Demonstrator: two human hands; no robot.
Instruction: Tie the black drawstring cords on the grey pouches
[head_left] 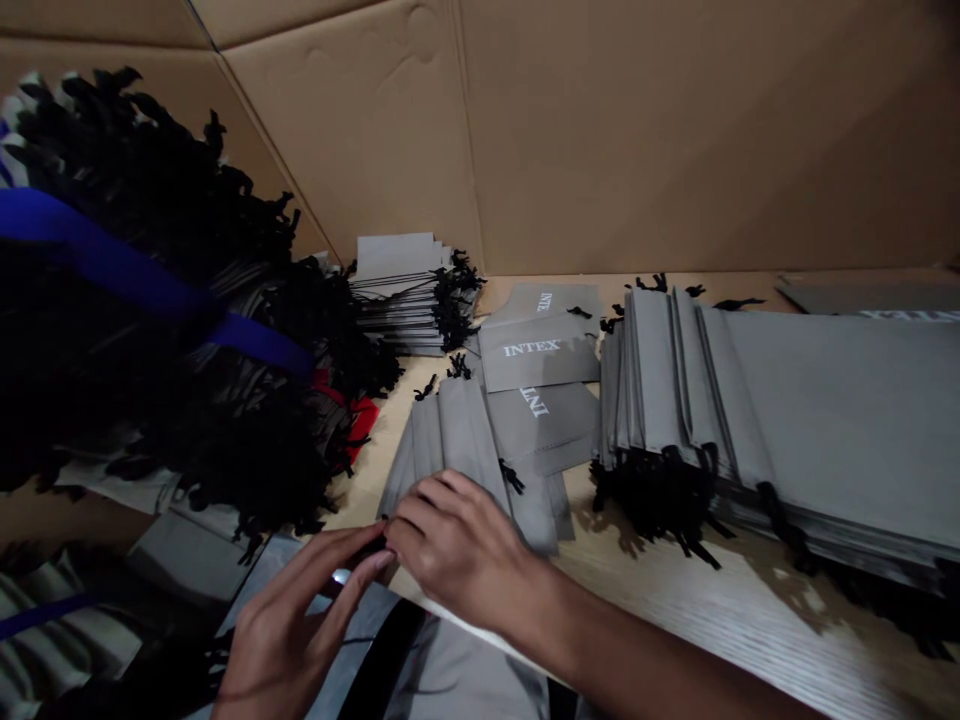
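Note:
My left hand, with a shiny ring on a finger, is closed in a pinch, its thumb and fingertips brought together near the table's front edge. My right hand meets it there, fingers curled and fingertips touching those of the left. What lies between the fingertips is hidden; only a small dark bit shows. Just beyond the right hand, grey drawstring pouches with black knotted cords lie overlapped. Behind them, more flat grey pouches carry white "INTEX" lettering.
A large stack of grey pouches spreads across the right. At the back stands a smaller stack. Bundles with black cord ends, bound by a blue strap, crowd the left. Cardboard walls rise behind the table.

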